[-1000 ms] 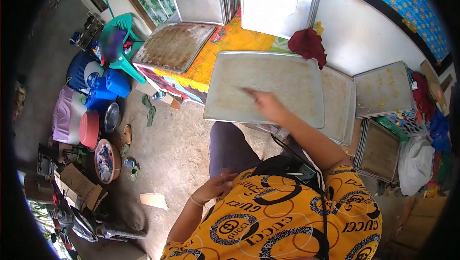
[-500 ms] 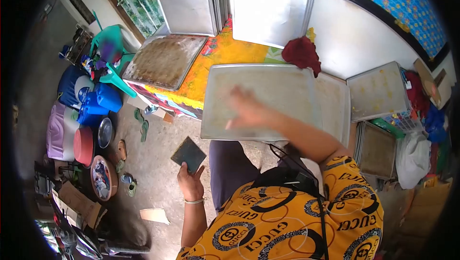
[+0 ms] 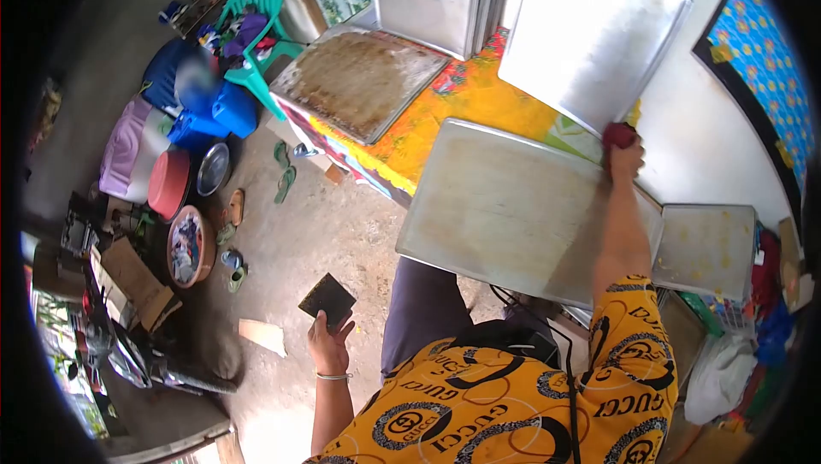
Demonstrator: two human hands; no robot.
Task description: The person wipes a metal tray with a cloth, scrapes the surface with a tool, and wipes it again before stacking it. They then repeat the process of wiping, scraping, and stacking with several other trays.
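Your right hand (image 3: 627,159) is reaching across the big metal baking tray (image 3: 505,203) and closing its fingers on the red cloth (image 3: 617,134) at the tray's far corner, just under the clean tray (image 3: 594,32) that is leaning against the wall. Your left hand (image 3: 328,342) is hanging low over the floor, fingers pinching a dark square scrubbing pad (image 3: 327,300) by its lower edge.

The cloth looks soft and limp, so it should bunch up and droop; a full fistful is likely holding it better than a fingertip pinch. The pad looks thin, light and a little flexible, and taking it further in from the edge would probably steady it.

The baking tray is lying flat, partly on the desk (image 3: 445,118) with its bright patterned cover and partly overhanging toward your knees. It is probably stiff, thin sheet metal, light for its size but awkward and maybe slick; its raised rim at the long sides seems the place to grip. A weight on the overhang could tip it.

Room is tight on your right: another tray (image 3: 705,246) is sitting just beside it, and a browned tray (image 3: 359,79) is lying near on the left. The floor (image 3: 325,233) in front of you is giving the most open space.
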